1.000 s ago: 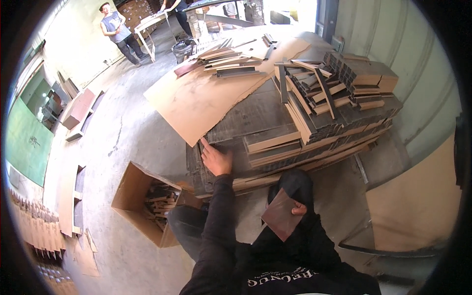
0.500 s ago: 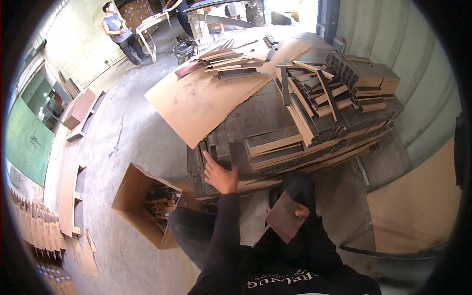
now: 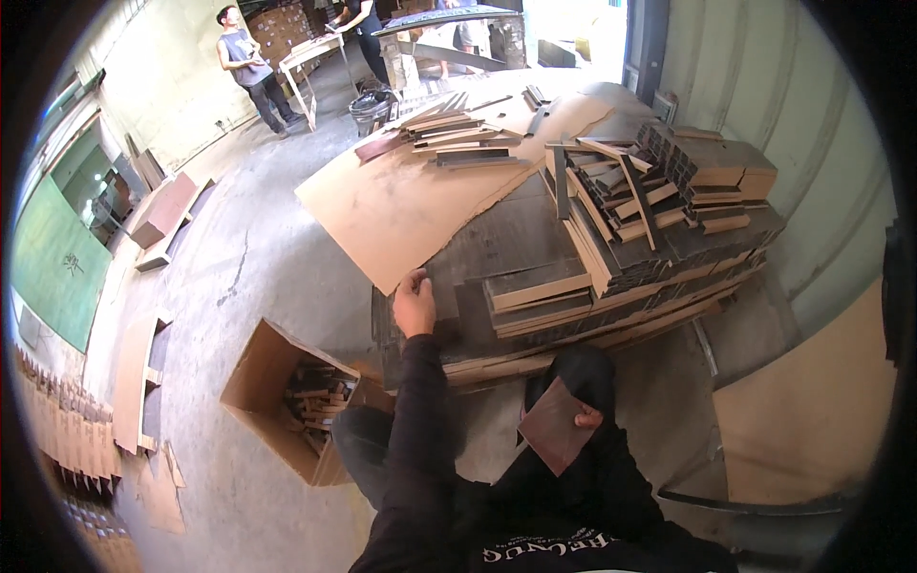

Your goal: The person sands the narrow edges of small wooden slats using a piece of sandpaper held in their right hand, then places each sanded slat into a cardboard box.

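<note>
My left hand (image 3: 414, 307) reaches forward to the near corner of a large brown cardboard sheet (image 3: 368, 224), over dark flat boards on the stack. Its fingers are curled together, and what they grip, if anything, is hidden. My right hand (image 3: 588, 418) rests by my knee, closed on the edge of a reddish-brown square of sandpaper (image 3: 554, 427). To the right of my left hand, dark-topped strips with tan edges (image 3: 541, 291) lie along the stack's near side. Farther back, more cut strips (image 3: 458, 138) are spread on the cardboard.
An open cardboard box (image 3: 250, 401) with short offcuts stands on the floor at left. Loose channel-shaped pieces (image 3: 621, 191) pile up at the stack's right. A person (image 3: 250, 67) stands at the far left near a table (image 3: 310, 53). A corrugated wall (image 3: 764, 86) bounds the right.
My left hand has gone from spread fingers over the boards to curled fingers a little farther forward, at the cardboard's corner. The right hand still holds the sandpaper. The view has shifted slightly.
</note>
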Motion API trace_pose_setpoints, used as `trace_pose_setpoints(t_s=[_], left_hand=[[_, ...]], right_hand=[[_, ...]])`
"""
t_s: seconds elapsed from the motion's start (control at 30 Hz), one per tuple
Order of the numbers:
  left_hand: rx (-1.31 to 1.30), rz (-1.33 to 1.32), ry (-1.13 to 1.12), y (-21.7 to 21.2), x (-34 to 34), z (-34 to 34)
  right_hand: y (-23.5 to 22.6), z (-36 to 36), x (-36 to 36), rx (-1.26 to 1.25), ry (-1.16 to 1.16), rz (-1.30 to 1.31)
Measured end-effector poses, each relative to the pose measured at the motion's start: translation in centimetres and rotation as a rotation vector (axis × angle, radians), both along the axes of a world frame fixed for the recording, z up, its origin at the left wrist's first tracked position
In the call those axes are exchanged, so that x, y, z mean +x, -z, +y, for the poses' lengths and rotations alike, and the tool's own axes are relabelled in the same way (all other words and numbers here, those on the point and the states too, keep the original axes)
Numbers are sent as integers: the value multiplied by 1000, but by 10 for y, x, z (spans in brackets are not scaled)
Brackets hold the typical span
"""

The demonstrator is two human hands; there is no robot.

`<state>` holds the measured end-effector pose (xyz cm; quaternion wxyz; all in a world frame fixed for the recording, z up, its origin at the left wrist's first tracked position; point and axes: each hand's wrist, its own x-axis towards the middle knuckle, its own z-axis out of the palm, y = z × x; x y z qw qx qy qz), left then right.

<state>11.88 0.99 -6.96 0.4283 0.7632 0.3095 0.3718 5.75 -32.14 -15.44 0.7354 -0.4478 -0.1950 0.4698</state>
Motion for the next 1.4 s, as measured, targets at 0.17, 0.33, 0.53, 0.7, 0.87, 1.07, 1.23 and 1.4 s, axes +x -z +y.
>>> trace_pose_setpoints(t_s=[0.17,0.33,0.53,0.7,0.87,1.07,1.23,1.4], left_hand=[[71,-13,8,7,-11,8],[83,94,77,1,-38,-5],[256,63,128,0,-52,-35],[451,169,19,9,-50,-57],[421,204,76,8,-49,-57],[489,204,83,16,-52,-50],[459,194,73,10,-83,-77],[400,214,133,7,-104,-92]], right_hand=[[1,1,-2,-4,-4,4],[1,-2,-3,-12,6,-4],[-2,-6,1,-31,18,-12],[-3,-4,-1,-38,3,-19],[-11,-4,1,-96,19,-86],[-10,26,2,-92,145,-358],[4,62,-5,-21,315,-722],[-9,74,-3,-61,321,-432]])
